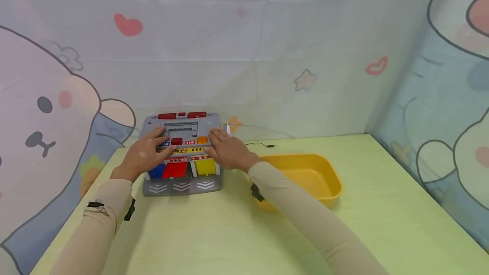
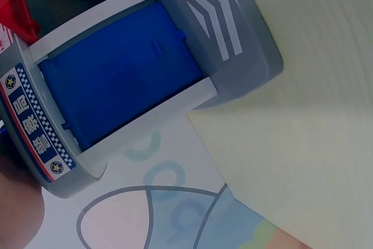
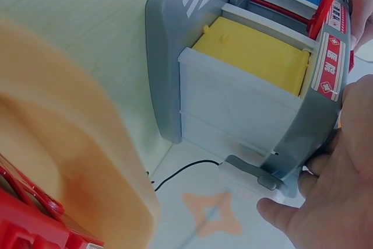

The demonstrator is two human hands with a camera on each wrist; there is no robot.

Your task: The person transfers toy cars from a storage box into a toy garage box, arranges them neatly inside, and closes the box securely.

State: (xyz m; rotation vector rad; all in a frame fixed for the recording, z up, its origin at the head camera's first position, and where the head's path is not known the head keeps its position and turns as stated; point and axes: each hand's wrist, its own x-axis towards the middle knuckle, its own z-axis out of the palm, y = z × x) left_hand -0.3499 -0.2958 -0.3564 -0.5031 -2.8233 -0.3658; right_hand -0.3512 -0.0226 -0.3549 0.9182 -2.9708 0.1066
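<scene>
A grey toy rescue station with small shutter doors stands at the back left of the table. My left hand rests on the left of its upper panel, thumb toward the middle. On the panel's right lies my right hand, its fingers stretched over the edge. Between the hands are a red button and an orange button. The red door is swung outward. The blue door is down in the left wrist view, as is the yellow door in the right wrist view.
A yellow bin stands right of the station, partly behind my right forearm. Inside it, the right wrist view shows a red toy. A thin black cable lies by the printed backdrop.
</scene>
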